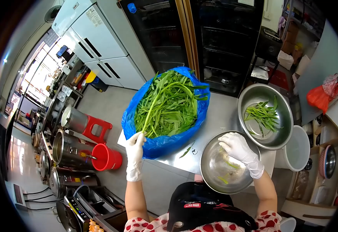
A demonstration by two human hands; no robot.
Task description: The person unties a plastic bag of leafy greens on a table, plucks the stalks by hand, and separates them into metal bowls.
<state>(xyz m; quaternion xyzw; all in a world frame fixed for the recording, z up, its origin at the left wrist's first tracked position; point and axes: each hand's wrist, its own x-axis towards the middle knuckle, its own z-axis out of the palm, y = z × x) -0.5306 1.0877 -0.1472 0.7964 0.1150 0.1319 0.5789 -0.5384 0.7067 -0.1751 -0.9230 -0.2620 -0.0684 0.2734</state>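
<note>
My left hand (135, 152), in a white glove, pinches the lower end of a long green leafy stem (149, 112). The stem arches up over a heap of leafy greens (171, 106), which look like water spinach, in a blue plastic bag (165, 149). Over the nearer steel bowl (207, 176) is my gloved right hand (236, 149), its fingers curled together and pointing down. Whatever those fingers hold, if anything, is hidden. A few short green pieces (230, 164) lie in that bowl. The farther steel bowl (285, 135) contains several cut greens (262, 115).
Bag and bowls stand on a metal table (219, 110), with a loose leaf (187, 150) lying there. A white bucket (297, 149) is at the right. To the left are a red bucket (109, 157), a red stool (99, 128) and steel pots (66, 149). Dark glass-door cabinets (227, 42) stand behind.
</note>
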